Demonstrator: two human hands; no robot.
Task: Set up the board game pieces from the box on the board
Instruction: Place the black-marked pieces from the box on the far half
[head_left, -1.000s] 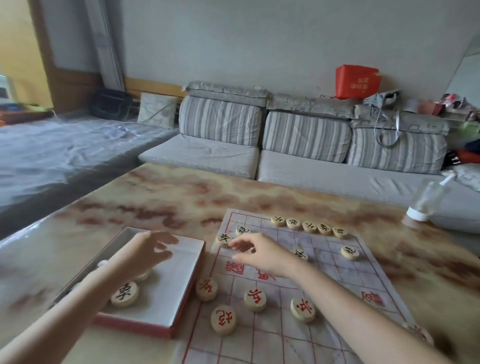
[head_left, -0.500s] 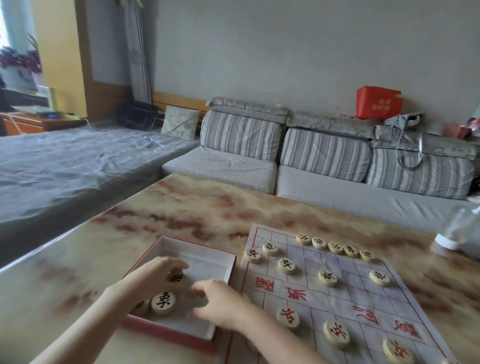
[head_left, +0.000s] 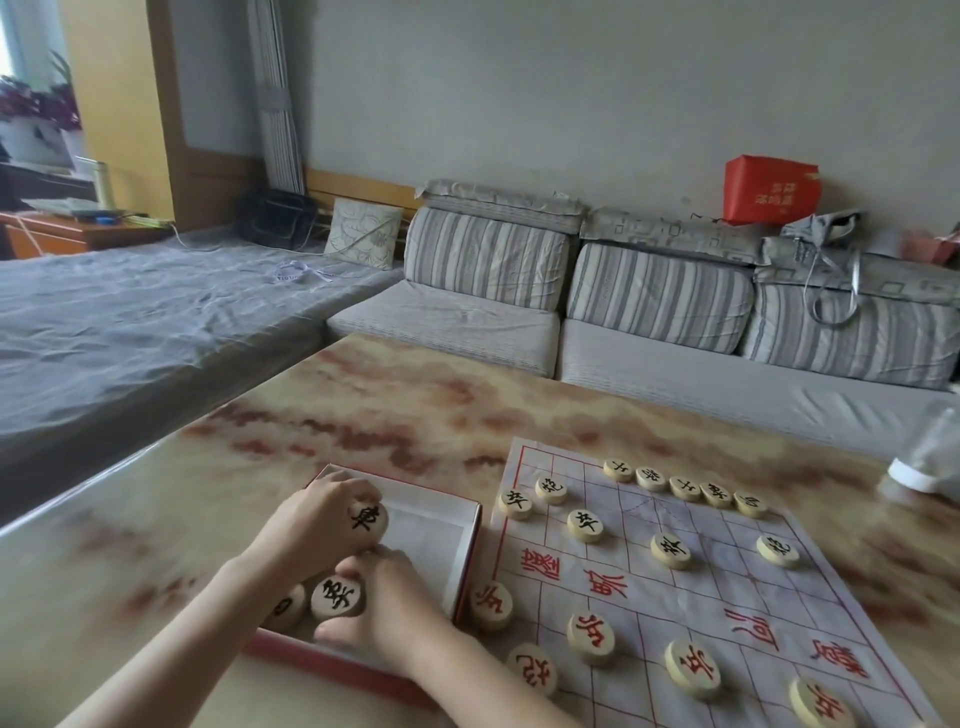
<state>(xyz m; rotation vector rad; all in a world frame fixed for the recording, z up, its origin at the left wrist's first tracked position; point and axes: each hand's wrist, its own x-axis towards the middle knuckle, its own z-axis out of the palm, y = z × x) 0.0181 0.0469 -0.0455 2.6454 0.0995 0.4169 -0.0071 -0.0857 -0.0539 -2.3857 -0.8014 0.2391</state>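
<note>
A marbled tan table (head_left: 363, 415) carries everything. On its right part lies the board (head_left: 675, 587), a thin pale sheet printed with a red grid and large red characters across its middle band. Just beside its left edge sits the box (head_left: 457, 525), a shallow tray with red outer walls and a white inside. The pieces are round, pale wooden discs, each bearing one character. On the far half of the board stand black-marked discs (head_left: 685, 487), five in a row along the far edge and others scattered nearer; red-marked discs (head_left: 591, 631) lie loosely on the near half. The left hand (head_left: 311, 525) hangs over the box, palm down, its fingertips gripping a raised disc (head_left: 369, 519) whose black character faces the camera. The right hand (head_left: 400, 608) reaches into the box's near end, fingers curled down; its thumb and forefinger lie either side of a boxed disc (head_left: 337, 596) with a black character, but whether they actually pinch it cannot be told. A further disc (head_left: 287, 605) shows half-hidden by the left wrist
</note>
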